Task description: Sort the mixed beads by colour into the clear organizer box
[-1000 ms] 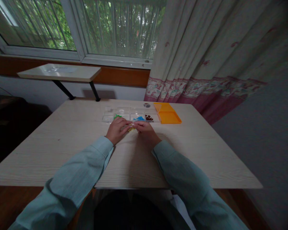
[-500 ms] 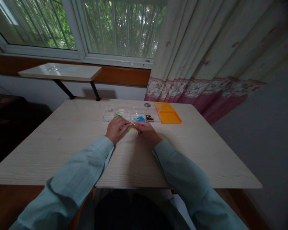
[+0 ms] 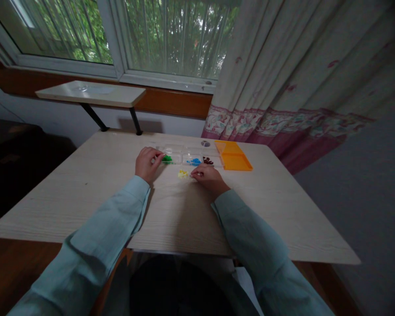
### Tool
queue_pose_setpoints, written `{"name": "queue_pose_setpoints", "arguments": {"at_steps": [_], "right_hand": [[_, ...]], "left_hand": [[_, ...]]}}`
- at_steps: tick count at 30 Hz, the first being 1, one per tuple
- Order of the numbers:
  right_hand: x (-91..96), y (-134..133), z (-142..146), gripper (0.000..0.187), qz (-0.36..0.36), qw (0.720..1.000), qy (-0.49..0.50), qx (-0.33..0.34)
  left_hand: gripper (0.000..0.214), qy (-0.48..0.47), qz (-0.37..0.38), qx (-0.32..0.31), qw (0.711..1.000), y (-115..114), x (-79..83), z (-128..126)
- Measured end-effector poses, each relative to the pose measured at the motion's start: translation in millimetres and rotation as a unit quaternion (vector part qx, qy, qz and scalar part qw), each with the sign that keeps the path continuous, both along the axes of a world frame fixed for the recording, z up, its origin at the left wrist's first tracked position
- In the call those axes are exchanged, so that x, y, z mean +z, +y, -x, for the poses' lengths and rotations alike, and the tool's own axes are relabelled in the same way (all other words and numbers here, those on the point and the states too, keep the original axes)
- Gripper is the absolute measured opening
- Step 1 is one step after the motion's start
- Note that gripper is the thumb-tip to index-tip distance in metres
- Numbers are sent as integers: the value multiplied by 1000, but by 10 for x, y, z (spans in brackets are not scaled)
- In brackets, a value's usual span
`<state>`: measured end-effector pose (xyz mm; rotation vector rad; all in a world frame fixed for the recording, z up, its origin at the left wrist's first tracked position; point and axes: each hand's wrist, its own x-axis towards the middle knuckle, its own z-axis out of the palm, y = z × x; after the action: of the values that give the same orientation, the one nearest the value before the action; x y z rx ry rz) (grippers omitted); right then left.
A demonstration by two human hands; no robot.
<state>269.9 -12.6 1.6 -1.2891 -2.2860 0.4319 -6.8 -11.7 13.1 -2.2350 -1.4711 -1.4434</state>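
My left hand is at the left end of a clear compartment tray, thumb and fingers pinched together beside small green pieces. Whatever is in that pinch is too small to make out. Closer to me, my right hand rests low over the table, its fingertips closed on something tiny and pale. A little pile of yellow pieces lies on the tabletop just left of those fingertips. Blue pieces and dark brown pieces sit in neighbouring tray compartments.
An open orange case lies right of the tray on the pale wooden table. Behind the tray is a round grey cable hole cover. A small raised shelf stands at the back left. A curtain hangs behind.
My hands were together over the yellow pieces and have parted. The left moved left to the green compartment; the right shifted slightly right, uncovering the yellow pile. The view tilted a little.
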Motion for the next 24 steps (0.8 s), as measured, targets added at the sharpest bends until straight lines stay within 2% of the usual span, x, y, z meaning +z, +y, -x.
{"name": "queue_pose_setpoints", "arguments": {"at_steps": [7, 17, 24], "right_hand": [[-8, 12, -27, 12, 0, 1000, -5, 22], [-82, 30, -19, 13, -16, 999, -11, 26], [-87, 12, -7, 14, -16, 1000, -5, 18]], "left_hand": [[37, -3, -3, 42, 999, 66, -5, 162], [39, -2, 37, 80, 996, 175, -129, 308], [20, 10, 47, 103, 994, 206, -193, 281]]}}
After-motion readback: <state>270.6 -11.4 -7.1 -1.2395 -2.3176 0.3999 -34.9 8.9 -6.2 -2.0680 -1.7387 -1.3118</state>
